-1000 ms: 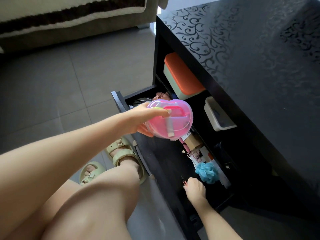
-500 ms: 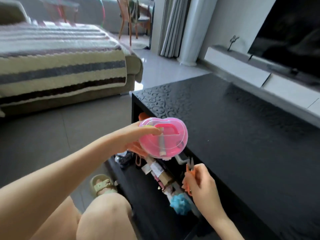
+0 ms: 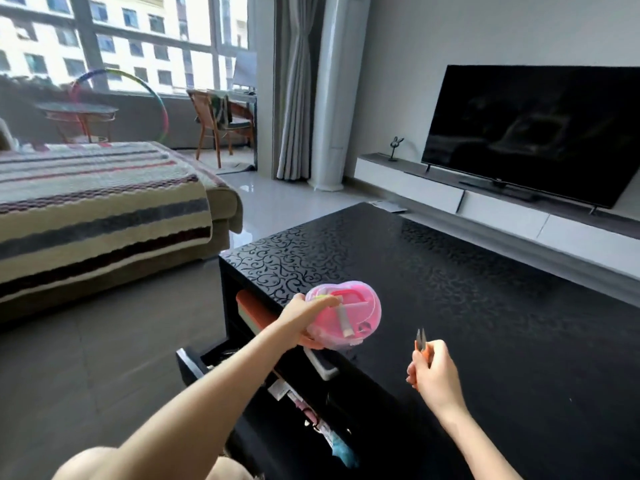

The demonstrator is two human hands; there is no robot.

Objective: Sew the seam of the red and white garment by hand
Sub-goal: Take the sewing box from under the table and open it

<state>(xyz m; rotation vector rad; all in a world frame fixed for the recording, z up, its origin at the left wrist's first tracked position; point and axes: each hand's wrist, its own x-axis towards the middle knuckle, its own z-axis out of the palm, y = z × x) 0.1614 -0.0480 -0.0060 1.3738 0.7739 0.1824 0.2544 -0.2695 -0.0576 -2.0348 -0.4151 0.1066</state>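
We see the left hand (image 3: pixel 304 315) grasping a pink translucent sewing box (image 3: pixel 349 320), thumb on the lid, fingers under it. The box is lid up, tilted a bit, and sits over the near-left edge of the black coffee table (image 3: pixel 450 289); we cannot tell if it touches the top. Small items show through the lid, too blurred to name. The right hand (image 3: pixel 433 372) is curled round orange-handled thread snips (image 3: pixel 421 342), metal tips pointing up and away, held over the table top right of the box and apart from it. Below the table edge a drawer (image 3: pixel 194 358) stands pulled out toward the left, with mixed clutter inside, including a blue fluffy item (image 3: pixel 343 452) at the near end. On the shelf above the drawer are an orange-lidded container (image 3: pixel 252 310) and a white tray (image 3: pixel 322 367), the tray just under the box. Far left is a sofa under a striped blanket (image 3: pixel 104 209). Far right a dark TV (image 3: pixel 533 129) stands on a low white stand (image 3: pixel 502 209). At the back are grey curtains (image 3: pixel 294 84), a wooden chair (image 3: pixel 221 119) and a coloured hoop (image 3: pixel 162 112) by the window.
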